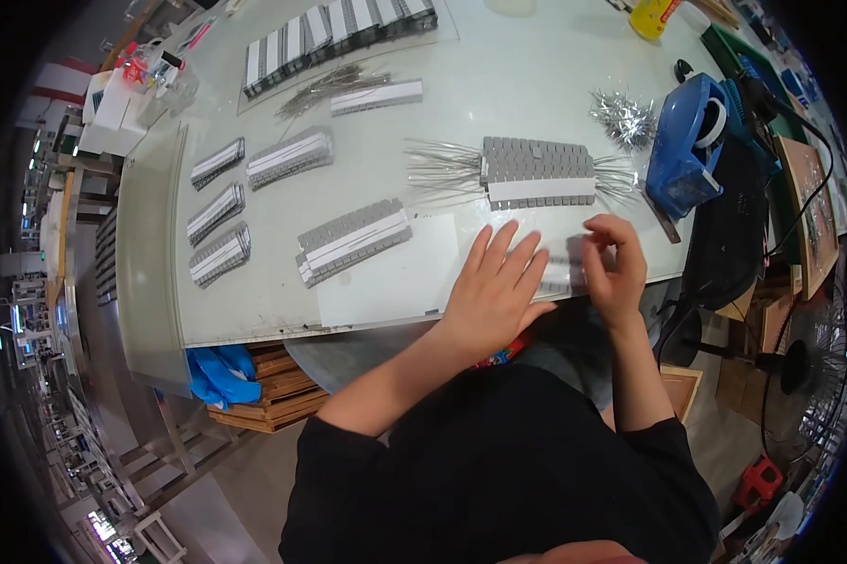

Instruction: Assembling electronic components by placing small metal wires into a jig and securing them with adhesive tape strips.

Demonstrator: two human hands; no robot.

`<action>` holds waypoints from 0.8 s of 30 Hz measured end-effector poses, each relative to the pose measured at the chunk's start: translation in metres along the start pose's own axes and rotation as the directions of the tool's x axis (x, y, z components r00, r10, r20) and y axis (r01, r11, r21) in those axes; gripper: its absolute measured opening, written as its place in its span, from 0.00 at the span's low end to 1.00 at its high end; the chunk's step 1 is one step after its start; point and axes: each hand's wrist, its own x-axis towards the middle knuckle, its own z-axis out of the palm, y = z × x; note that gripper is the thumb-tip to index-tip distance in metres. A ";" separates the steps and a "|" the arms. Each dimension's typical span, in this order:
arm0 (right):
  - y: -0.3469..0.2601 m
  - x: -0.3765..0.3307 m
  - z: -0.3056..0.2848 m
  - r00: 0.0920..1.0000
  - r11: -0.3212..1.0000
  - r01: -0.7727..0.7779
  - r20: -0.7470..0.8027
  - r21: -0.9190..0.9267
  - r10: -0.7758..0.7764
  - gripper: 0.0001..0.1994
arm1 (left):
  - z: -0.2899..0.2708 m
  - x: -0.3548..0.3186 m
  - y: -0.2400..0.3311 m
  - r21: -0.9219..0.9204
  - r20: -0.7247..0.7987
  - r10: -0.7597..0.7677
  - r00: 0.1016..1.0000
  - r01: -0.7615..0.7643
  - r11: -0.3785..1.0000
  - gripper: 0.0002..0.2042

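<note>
Both hands at small strip, near side of wired block

Landmark: wired block (538, 164), grey segments with a white band, lying on the table (508, 99), wires sticking out both ends. The strip (562, 274) lies on the near side of the wired block, by the table edge, between the two hands; blurred, details can't be read. Left hand (495, 289) is nearer the body than the block, off its left end: open, fingers spread, palm down, no grip seen. Right hand (615, 271) is nearer the body than the block's right end: fingers curled beside the strip; can't tell if it pinches it.

Left of the block: grey stack (353, 242), partly by a white sheet (433, 268). Right of the block: silver tuft (626, 120), then blue dispenser (684, 150).

Step in hand, judged: handling or lining up the strip, wired block left untouched. Next move likely calls for a light fingertip pinch on the strip, left hand steadying, wires kept clear.
</note>
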 end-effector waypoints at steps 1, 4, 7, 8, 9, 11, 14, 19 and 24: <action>-0.002 0.002 0.000 0.997 1.000 0.000 0.071 -0.012 0.001 0.18 | -0.001 -0.005 -0.002 0.004 -0.001 -0.001 1.000 0.001 1.000 0.30; -0.009 0.036 0.004 0.958 0.948 0.247 0.195 -0.200 -0.209 0.23 | -0.007 -0.014 -0.007 -0.027 0.010 0.021 1.000 -0.021 0.999 0.28; -0.019 0.062 0.015 0.936 0.950 0.183 0.340 -0.254 -0.090 0.27 | -0.011 -0.010 -0.010 -0.077 -0.015 -0.003 1.000 0.001 0.997 0.25; -0.016 0.066 0.015 0.928 0.955 0.137 0.371 -0.264 -0.030 0.27 | -0.010 -0.010 -0.010 -0.118 -0.012 -0.017 1.000 0.015 0.993 0.25; -0.012 0.066 0.016 0.934 0.953 0.110 0.357 -0.284 -0.001 0.27 | -0.008 -0.010 -0.010 -0.158 -0.010 -0.033 0.999 0.031 0.987 0.24; -0.007 0.064 0.013 0.948 0.956 0.040 0.312 -0.290 0.054 0.25 | -0.004 -0.006 -0.008 -0.189 -0.021 -0.027 0.999 0.023 0.982 0.24; -0.004 0.063 0.012 0.948 0.969 -0.019 0.304 -0.245 0.096 0.22 | -0.014 -0.010 -0.009 -0.189 -0.030 -0.027 0.999 0.021 0.982 0.24; -0.004 0.059 0.017 0.949 0.898 0.184 0.311 -0.399 -0.056 0.22 | -0.067 -0.053 -0.039 -0.126 -0.179 -0.197 0.964 0.176 0.976 0.24; -0.003 0.051 0.007 0.910 0.897 0.283 0.390 -0.340 -0.140 0.24 | -0.105 -0.077 -0.094 0.051 -0.262 -0.327 0.908 0.352 0.935 0.24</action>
